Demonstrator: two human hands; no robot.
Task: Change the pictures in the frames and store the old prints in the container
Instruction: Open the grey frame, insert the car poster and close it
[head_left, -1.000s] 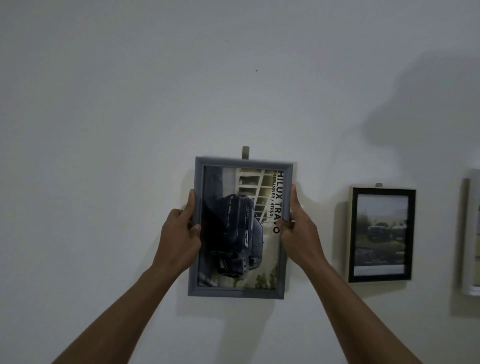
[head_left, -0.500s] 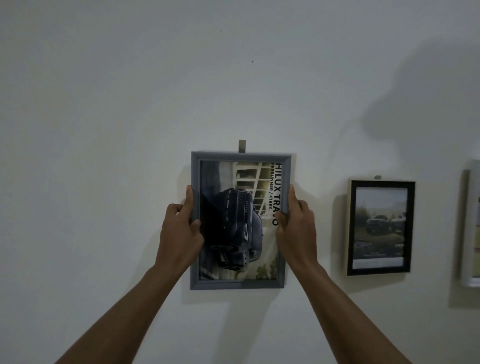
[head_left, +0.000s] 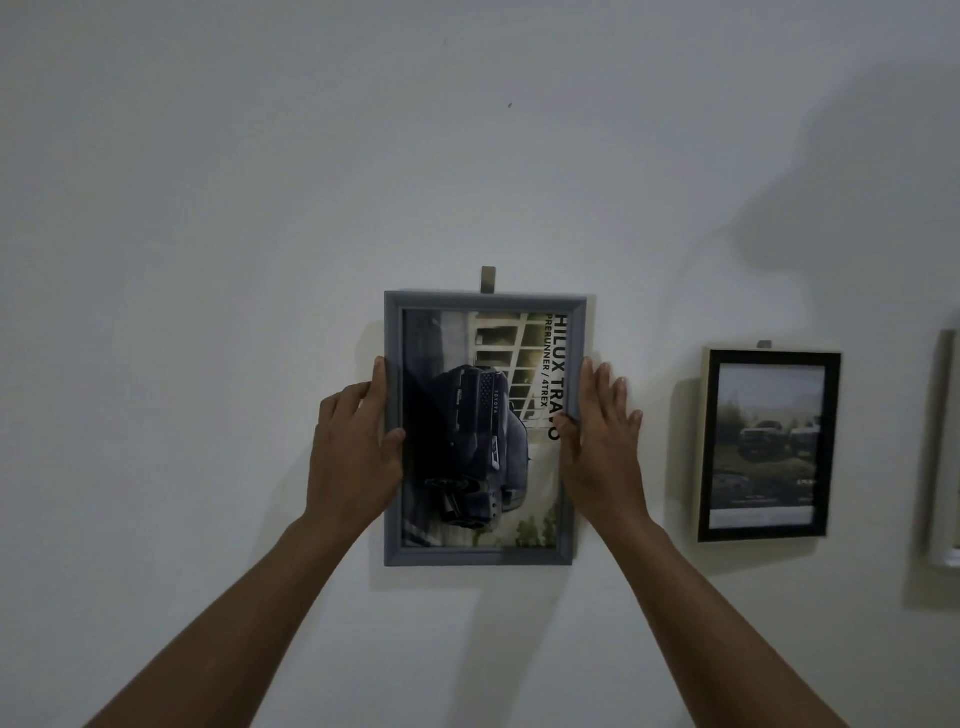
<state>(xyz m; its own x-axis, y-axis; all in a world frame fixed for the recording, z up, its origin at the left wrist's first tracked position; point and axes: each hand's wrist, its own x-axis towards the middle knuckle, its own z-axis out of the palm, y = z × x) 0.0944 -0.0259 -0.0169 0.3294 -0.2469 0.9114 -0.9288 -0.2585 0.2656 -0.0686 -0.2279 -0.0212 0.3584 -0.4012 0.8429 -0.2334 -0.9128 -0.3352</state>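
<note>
Wall: plain white painted wall (head_left: 260, 260) filled my view, dim, with soft shadows at the upper right.
Grey frame: grey rectangular moulded picture frame (head_left: 478, 556) sat upright against the wall at centre, between my two hands.
Print: glossy truck print (head_left: 467, 441) sat inside the grey frame turned sideways, its black lettering running down the right side.
Black frame: black rectangular picture frame (head_left: 769, 447) hung to the right, well apart from the grey one, showing a hazy picture of vehicles.
Left hand: my left hand (head_left: 353, 457) gripped the grey frame's left edge, thumb across the front, fingers wrapped behind.
Right hand: my right hand (head_left: 602, 457) lay flat, fingers straight and spread on the wall just beside the right edge, thumb resting on the front; it clasped nothing.
White frame: blurred white frame edge (head_left: 943, 452) showed at the far right.
Hook: small dull metal hook (head_left: 488, 280) stood just above the grey frame's top rail.
</note>
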